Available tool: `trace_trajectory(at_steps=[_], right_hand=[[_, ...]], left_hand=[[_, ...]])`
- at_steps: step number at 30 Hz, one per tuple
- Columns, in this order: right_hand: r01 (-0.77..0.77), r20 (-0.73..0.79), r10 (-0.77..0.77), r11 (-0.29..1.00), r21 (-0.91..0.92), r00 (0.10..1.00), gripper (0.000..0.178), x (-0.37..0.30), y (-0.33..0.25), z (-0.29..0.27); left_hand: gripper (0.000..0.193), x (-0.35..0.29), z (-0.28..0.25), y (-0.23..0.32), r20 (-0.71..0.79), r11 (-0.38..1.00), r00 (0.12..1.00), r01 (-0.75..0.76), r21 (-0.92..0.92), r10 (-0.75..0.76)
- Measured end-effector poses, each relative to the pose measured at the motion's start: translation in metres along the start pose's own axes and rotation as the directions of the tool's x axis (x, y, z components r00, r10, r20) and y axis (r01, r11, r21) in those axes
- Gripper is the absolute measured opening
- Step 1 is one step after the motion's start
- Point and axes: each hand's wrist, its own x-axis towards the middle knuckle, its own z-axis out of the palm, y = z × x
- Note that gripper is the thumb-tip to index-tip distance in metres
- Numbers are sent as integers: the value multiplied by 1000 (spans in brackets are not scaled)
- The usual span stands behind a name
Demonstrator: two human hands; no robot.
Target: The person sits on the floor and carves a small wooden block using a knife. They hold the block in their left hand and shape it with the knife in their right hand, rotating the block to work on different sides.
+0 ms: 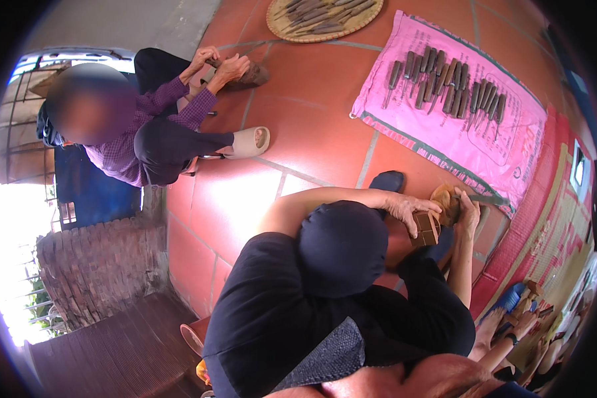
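Observation:
My left hand (pixel 412 211) reaches around my raised knee, its fingers closed over a brown wooden block (pixel 426 229) with pale lines crossing its face. Beside the block is a rounded tan wooden piece (pixel 446 201), partly covered by my fingers. My right hand (pixel 469 211) is closed at the far side of that piece, gripping a dark greyish bar-shaped tool (pixel 489 199). The tool extends toward the pink sack; its exact kind is unclear. Both hands are low, close to the floor, between my dark-trousered legs.
A pink printed sack (pixel 385 99) bears several wooden-handled carving tools (pixel 454 76). More lie on a round woven tray (pixel 325 33) at the top. At left, a seated person (pixel 119 132) works a dark wooden piece (pixel 251 76). Another person's hands (pixel 524 325) show at lower right.

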Motion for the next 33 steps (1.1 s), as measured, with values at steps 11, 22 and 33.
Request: trace_trajectory(at_steps=[11, 22, 33], right_hand=[[4, 9, -3, 999, -47, 1000, 18, -9, -14, 22], [-27, 2, 28, 993, -113, 1000, 16, -3, -15, 28], [-12, 58, 28, 965, -262, 998, 12, 5, -13, 24]], left_hand=[[98, 3, -2, -7, 10, 1000, 1000, 3, 5, -3], [99, 2, -1, -8, 5, 999, 1000, -2, 52, 2], [99, -1, -2, 8, 38, 999, 999, 4, 42, -6]])
